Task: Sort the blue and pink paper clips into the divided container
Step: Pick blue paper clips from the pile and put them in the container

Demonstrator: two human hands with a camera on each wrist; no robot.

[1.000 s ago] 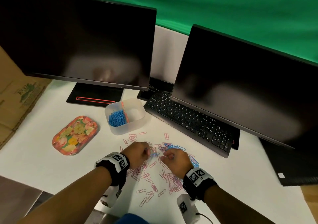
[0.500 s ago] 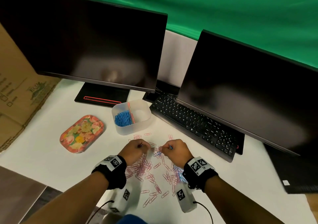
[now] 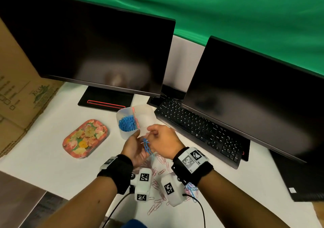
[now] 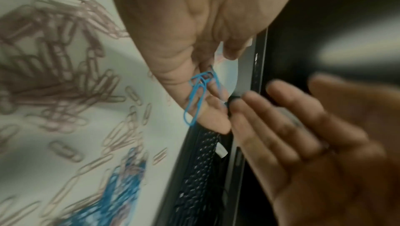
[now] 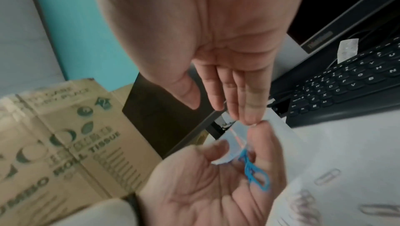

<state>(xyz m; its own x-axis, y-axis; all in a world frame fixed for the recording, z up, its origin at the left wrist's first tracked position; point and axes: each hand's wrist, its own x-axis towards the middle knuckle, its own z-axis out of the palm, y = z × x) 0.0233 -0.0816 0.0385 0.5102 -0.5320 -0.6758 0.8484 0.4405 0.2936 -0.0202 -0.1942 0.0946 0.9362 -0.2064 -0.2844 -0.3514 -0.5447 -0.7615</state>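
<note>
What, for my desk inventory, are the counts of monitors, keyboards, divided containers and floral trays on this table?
Monitors: 2
Keyboard: 1
Divided container: 1
Floral tray: 1
Total: 5

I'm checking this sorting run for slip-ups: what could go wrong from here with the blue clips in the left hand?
The blue clips dangle loosely from the fingertips of the left hand, so some may fall back among the pink clips below. In the divided container, the compartment that looks empty lies nearer the hands than the blue one, so a hasty drop could land on the wrong side.
</note>
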